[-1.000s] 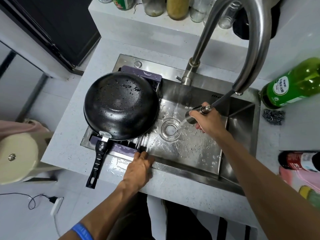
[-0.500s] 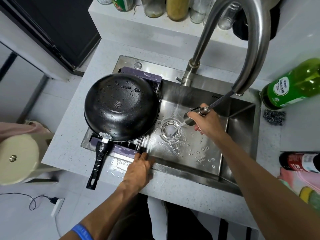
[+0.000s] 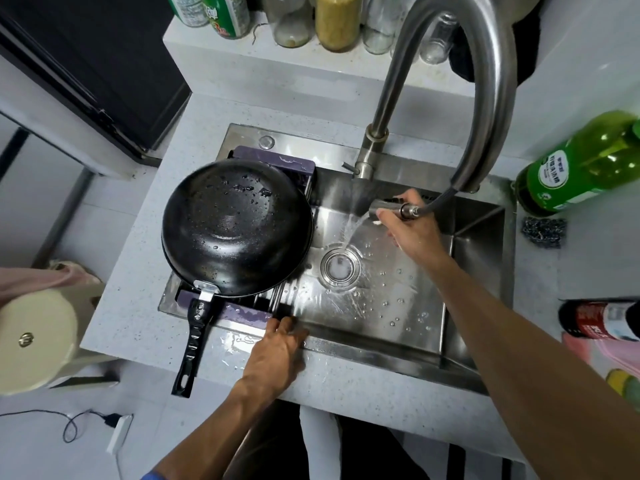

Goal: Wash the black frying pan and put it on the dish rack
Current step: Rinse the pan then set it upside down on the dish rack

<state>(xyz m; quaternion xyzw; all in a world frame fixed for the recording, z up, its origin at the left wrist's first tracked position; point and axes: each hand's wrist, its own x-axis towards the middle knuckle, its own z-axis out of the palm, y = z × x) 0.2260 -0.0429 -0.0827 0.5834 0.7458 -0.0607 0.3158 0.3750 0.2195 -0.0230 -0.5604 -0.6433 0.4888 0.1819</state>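
The black frying pan (image 3: 235,226) lies upside down on the purple dish rack (image 3: 242,315) across the left part of the sink, wet with droplets. Its black handle (image 3: 192,351) sticks out over the counter's front edge. My left hand (image 3: 277,351) rests flat on the sink's front rim, fingertips touching the rack's near right corner, holding nothing. My right hand (image 3: 412,226) grips the pull-out spray head (image 3: 388,206) over the basin. Water runs from it down toward the drain (image 3: 341,266).
The steel sink (image 3: 478,299) has a wet basin. The tall curved faucet (image 3: 485,81) arches overhead. A green bottle (image 3: 581,164) and a steel scourer (image 3: 543,232) sit at the right; jars line the back ledge. A cream stool (image 3: 34,341) stands at the left.
My right hand has drawn the spray head back and up toward the faucet base, and the stream now falls from farther back. The pan and my left hand have stayed put.
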